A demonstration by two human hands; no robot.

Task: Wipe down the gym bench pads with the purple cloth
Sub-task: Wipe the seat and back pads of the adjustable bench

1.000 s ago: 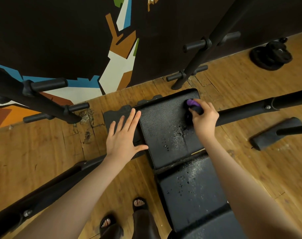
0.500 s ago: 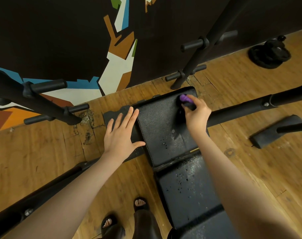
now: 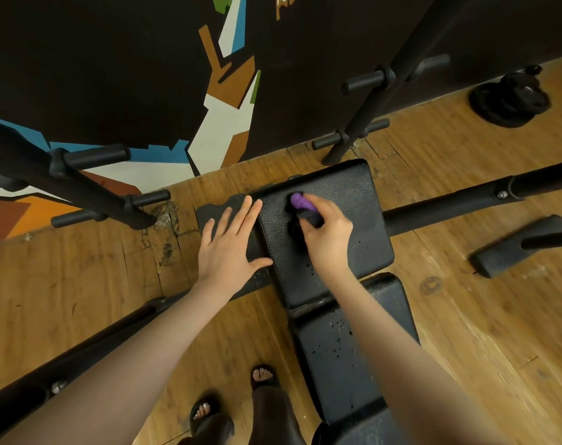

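Note:
The black gym bench runs from the bottom of the view up to the wall. Its far pad [image 3: 353,200] is square and grainy, with worn specks near its lower edge. The near pad [image 3: 328,348] is speckled too. My right hand [image 3: 326,234] grips the bunched purple cloth [image 3: 300,202] and presses it on the far pad's upper left part. Only a small purple end shows past my fingers. My left hand [image 3: 230,245] lies flat with fingers spread, against the far pad's left edge.
Black rack uprights with pegs stand at the left [image 3: 90,187] and at the back right [image 3: 369,114]. A bench cross bar [image 3: 465,200] runs right. Weight plates [image 3: 510,97] lie on the wooden floor far right. A black foot [image 3: 520,245] sits at right. My sandalled feet [image 3: 234,406] are below.
My right hand has slid the cloth leftwards across the far pad, from its right top corner to its upper left part. My left hand stays on the pad's left edge.

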